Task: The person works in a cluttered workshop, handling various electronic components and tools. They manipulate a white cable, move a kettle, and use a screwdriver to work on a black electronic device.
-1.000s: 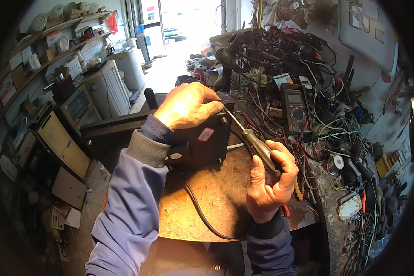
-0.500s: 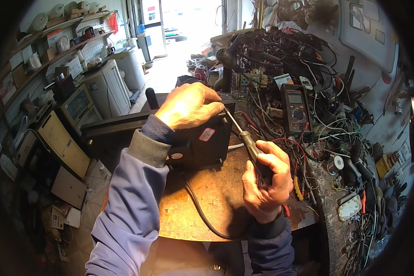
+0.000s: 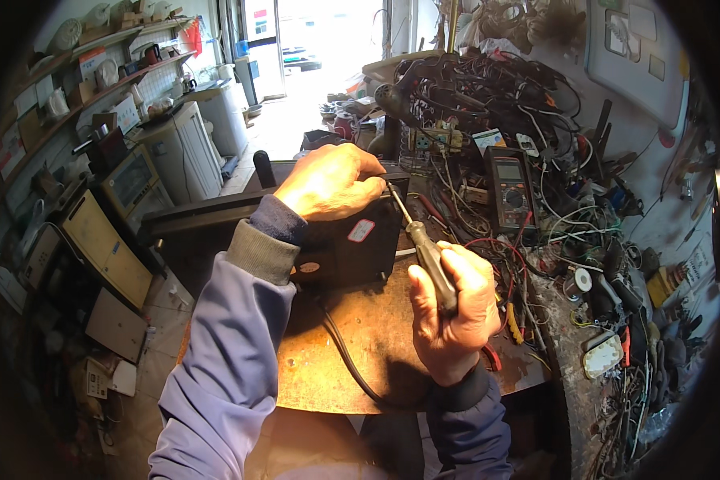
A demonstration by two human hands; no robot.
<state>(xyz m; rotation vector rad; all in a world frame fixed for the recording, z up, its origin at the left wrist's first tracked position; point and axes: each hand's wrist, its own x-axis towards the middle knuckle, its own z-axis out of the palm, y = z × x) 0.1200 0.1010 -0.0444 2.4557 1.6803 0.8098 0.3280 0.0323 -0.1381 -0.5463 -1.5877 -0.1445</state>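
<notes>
A flat black appliance (image 3: 328, 250) stands on edge on the wooden worktop, a small red-bordered label (image 3: 361, 230) on the side facing me. My left hand (image 3: 328, 184) is closed on its upper edge near the right corner, thumb and forefinger by the screwdriver tip; whether anything small sits between them is hidden. My right hand (image 3: 459, 312) grips the dark handle of a screwdriver (image 3: 429, 258), thumb along one side and fingers round the other. Its shaft slants up and left, the tip meeting the case at that corner. A black cord (image 3: 344, 352) curves down from the appliance.
Right of the worktop (image 3: 312, 392), a multimeter (image 3: 510, 188) leans among tangled wires with test leads. A solder spool (image 3: 582, 280) and hand tools lie on the side bench. A desk lamp head (image 3: 392, 100) hangs beyond the appliance. Old appliances (image 3: 108, 252) line the left.
My right hand has shifted slightly left and its grip has turned about the screwdriver handle, the thumb now more upright. The tip stays at the corner; my left hand keeps its place.
</notes>
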